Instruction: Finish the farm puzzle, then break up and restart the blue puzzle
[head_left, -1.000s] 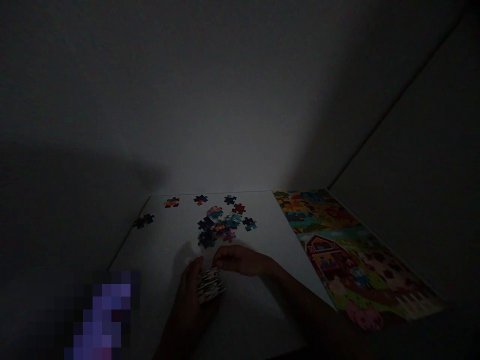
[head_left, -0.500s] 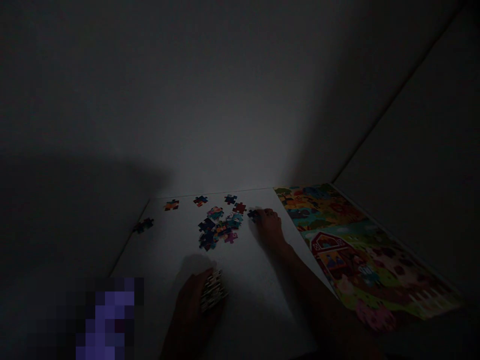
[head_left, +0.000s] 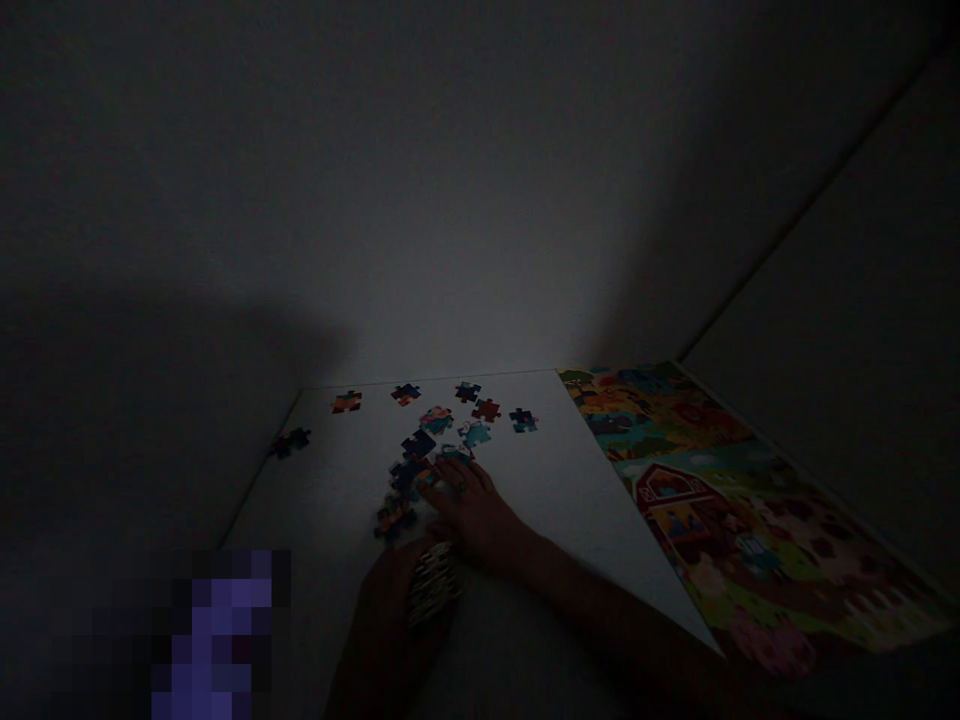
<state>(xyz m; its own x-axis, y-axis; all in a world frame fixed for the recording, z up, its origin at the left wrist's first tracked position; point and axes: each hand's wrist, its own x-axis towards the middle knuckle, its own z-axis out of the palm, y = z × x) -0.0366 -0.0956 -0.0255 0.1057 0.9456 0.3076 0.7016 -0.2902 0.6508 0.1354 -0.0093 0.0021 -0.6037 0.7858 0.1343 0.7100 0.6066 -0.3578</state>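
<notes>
Left hand (head_left: 386, 605) is grasping a stack of puzzle pieces (head_left: 433, 585), edges showing. Right hand (head_left: 476, 505) is lying just beyond it and to its right, fingers extended, partly covering a loose pile (head_left: 418, 443) of pieces on the white bench (head_left: 566, 485). One dark piece (head_left: 395, 517) is sitting just ahead of the left hand. A blue piece (head_left: 523, 420) is lying apart, beyond the right hand. Farm picture (head_left: 757, 545) is lying to the right of the right hand, yellow-toned picture (head_left: 660, 410) farther out. Lighting's dim; finer piece details aren't reading.
</notes>
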